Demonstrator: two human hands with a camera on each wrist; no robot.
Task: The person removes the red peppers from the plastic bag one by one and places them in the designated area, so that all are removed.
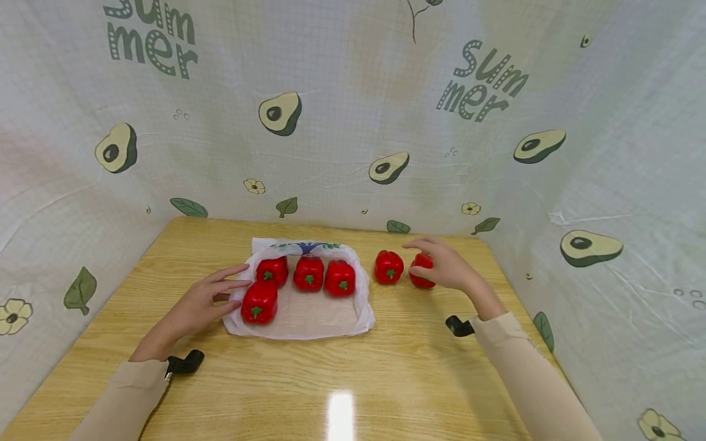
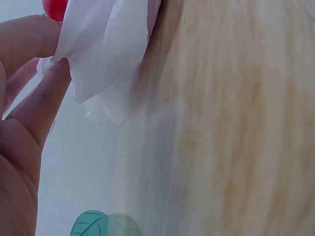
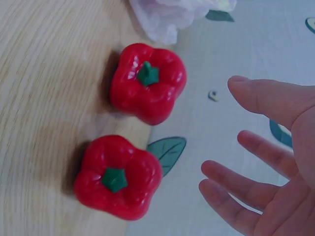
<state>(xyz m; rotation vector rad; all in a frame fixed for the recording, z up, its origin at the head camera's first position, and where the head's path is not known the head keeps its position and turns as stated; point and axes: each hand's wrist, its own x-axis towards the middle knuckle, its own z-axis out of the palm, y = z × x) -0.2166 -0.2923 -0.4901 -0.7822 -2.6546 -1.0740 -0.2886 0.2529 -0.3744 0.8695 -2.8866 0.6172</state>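
Left of centre on the desk, a white plastic bag lies with its mouth wide open and its rim rolled into a soft collar. The film is thin and limp; it should weigh almost nothing, yield wherever it is pressed, and be best taken by the gathered rim. Four red peppers sit inside: at the left wall a rear pepper and a front pepper, then, further right, a third pepper and a fourth pepper. Right of the bag, on the wood itself, stand an inner pepper and, just beside it, an outer pepper. All six are glossy, probably light and rather slippery; whether they are stiff or soft cannot be told by sight. The sound hold is likely across opposite lobes, fingers settled in the grooves, rather than by the short green stem.

Fingers, left to right: the left hand is at the bag's left rim, thumb and finger pinching a fold of plastic, the remaining fingers loosely extended. The right hand hovers at the outer pepper with its fingers spread, well clear of the thumb, and holds nothing. The head view overlaps hand and pepper, but the right wrist view shows them apart.
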